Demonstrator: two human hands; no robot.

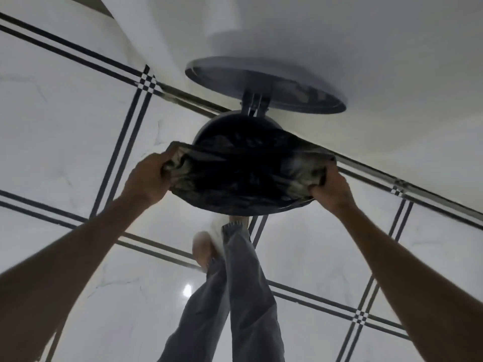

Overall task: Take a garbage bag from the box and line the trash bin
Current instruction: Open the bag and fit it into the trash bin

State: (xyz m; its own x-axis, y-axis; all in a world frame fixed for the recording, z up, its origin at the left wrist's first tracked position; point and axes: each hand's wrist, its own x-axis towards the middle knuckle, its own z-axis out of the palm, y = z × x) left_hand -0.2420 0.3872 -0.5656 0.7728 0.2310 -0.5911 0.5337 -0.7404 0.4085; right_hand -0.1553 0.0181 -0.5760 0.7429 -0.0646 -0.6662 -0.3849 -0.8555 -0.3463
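Note:
A round dark trash bin [222, 121] stands on the floor against the white wall, its lid [264, 84] tipped up and back on a hinge. A black garbage bag [243, 176] is stretched wide across the bin's mouth and hangs down inside it. My left hand [150, 178] grips the bag's left edge, bunched in the fingers. My right hand [330, 188] grips the right edge the same way. The near rim of the bin is covered by the bag. The bag box is not in view.
White marble-look floor tiles [65, 131] with dark double stripes run all around. A white wall [379, 74] rises behind the bin. My legs in grey trousers [243, 283] and my feet stand just in front of the bin.

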